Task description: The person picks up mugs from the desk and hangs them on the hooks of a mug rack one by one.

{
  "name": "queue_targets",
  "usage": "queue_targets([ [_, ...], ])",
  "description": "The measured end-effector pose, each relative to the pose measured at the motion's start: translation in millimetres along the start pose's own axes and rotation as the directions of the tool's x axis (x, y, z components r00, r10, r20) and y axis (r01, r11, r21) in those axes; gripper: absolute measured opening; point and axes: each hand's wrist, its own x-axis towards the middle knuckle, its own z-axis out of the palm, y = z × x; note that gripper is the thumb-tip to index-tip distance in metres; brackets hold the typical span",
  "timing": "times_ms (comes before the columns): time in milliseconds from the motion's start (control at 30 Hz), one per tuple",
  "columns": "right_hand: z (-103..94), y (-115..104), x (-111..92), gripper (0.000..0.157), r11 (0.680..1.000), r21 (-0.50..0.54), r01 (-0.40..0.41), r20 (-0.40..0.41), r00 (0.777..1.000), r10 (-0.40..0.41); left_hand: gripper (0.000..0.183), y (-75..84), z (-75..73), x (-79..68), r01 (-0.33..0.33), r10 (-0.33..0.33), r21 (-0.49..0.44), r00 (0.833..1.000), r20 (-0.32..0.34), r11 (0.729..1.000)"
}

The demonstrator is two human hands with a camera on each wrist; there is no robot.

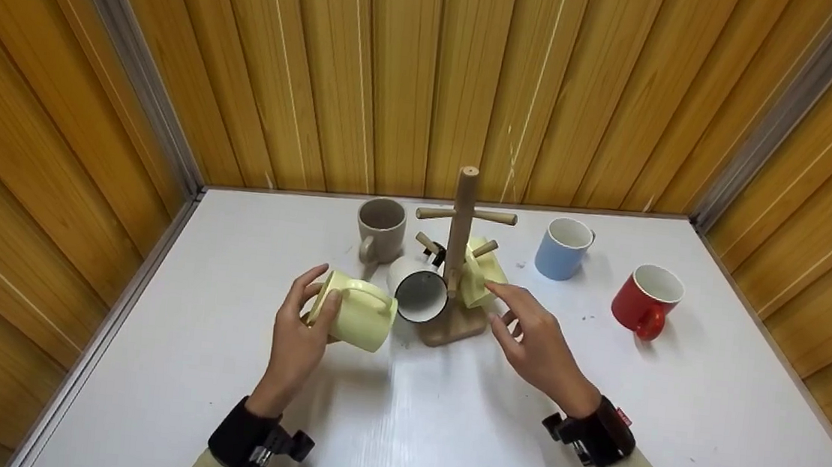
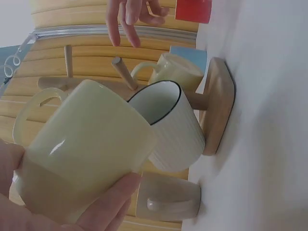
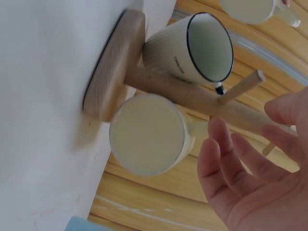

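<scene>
My left hand [image 1: 299, 338] grips a pale yellow mug [image 1: 361, 324] by its body, left of a wooden mug tree [image 1: 462, 226]. The mug is tilted, its handle uppermost in the head view. On the tree's lower pegs hang a white mug [image 2: 177, 132] with a dark rim and a second pale yellow mug [image 3: 147, 134]. Beside that second mug is my right hand [image 1: 538, 343], holding nothing, its fingers loosely bent. In the right wrist view its fingertips [image 3: 219, 132] are close to the mug's handle; whether they touch it I cannot tell.
Behind and left of the tree stands a grey-brown mug [image 1: 382, 229]. To the right are a light blue mug [image 1: 562, 254] and a red mug [image 1: 643, 302], both upright on the white table [image 1: 414, 429]. Wood-patterned panels [image 1: 400, 74] enclose the back and sides.
</scene>
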Motion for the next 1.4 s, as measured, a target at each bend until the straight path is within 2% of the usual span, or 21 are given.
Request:
queue_targets([
  [333,18.3,-14,-3,0.059,0.993,0.107,0.052,0.052,0.997,-0.058,0.047,7.3,24.7,-13.4,0.015,-0.013,-0.097,1.0,0.018,0.995],
  [633,35.5,-21,-6,0.068,0.958,0.284,0.043,0.118,0.99,-0.079,0.049,8.5,45.5,-21.1,0.055,-0.049,-0.156,0.998,0.042,0.986],
  [733,38.5,-23,-5,0.072,0.95,0.309,0.054,0.121,0.988,-0.095,0.049,8.5,51.5,-23.1,0.069,-0.061,-0.178,0.997,0.047,0.982],
  [967,42.3,-26,-6,0.078,0.933,0.356,0.05,0.106,0.99,-0.094,0.047,7.6,63.1,-27.2,0.093,-0.084,-0.229,0.995,0.048,0.969],
  [1200,48.1,-28,-7,0.079,0.888,0.454,0.075,0.061,0.991,-0.115,0.046,5.6,71.4,-29.7,0.098,-0.087,-0.253,0.995,0.053,0.963],
  [1400,44.4,-44,-4,0.075,0.895,0.437,0.092,0.008,0.994,-0.106,0.046,1.3,78.0,-30.0,0.106,-0.089,-0.269,0.993,0.072,0.957],
])
